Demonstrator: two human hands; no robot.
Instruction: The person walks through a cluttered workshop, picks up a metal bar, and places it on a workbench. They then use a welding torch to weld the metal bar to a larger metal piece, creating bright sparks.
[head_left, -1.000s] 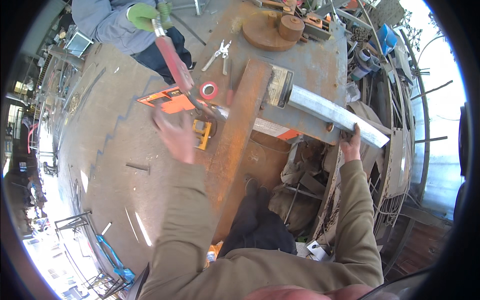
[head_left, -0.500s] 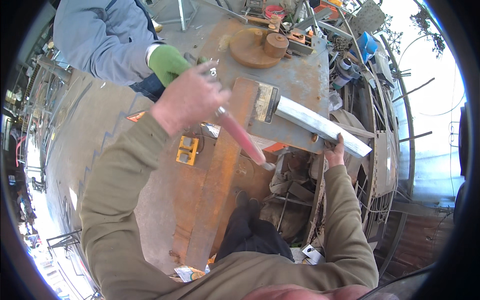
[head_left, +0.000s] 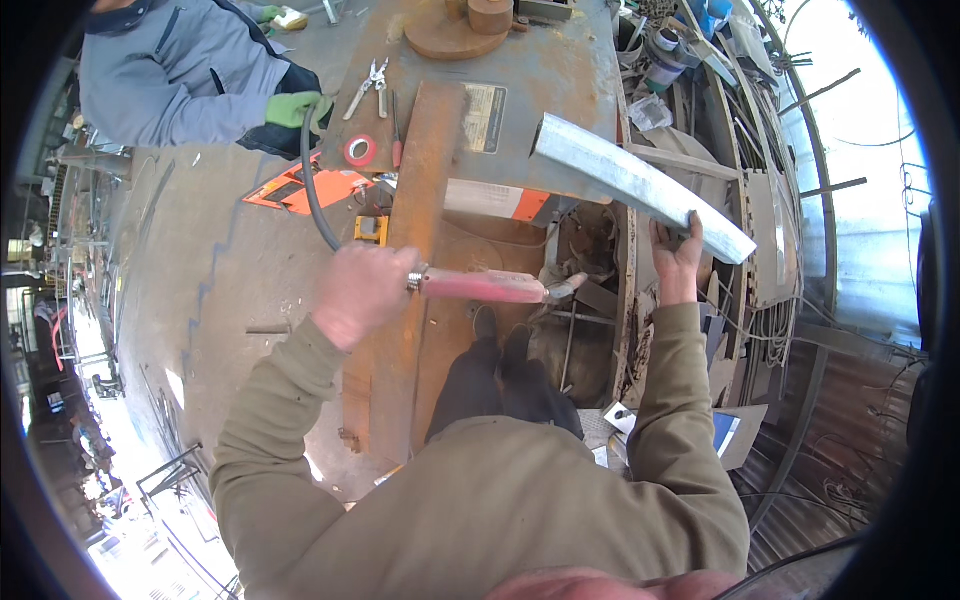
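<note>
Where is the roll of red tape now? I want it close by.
In the head view, the roll of red tape lies on the rusty workbench, upper left of centre, just below the pliers and beside the co-worker's green glove.

Left hand [head_left: 362, 292] closed in a fist, arm bent, right hand [head_left: 677, 262] raised, fingers curled, gripping

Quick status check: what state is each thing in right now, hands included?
Left hand: closed around the torch handle.
Torch: held level, tip pointing right, no flame or arc visible.
Hose: curving from the left hand up toward the co-worker.
Right hand: gripping the metal bar from below.
Metal bar: tilted, far end on the rusty table.
Pliers: lying on the table, jaws apart.
Red tape roll: lying flat.
</note>
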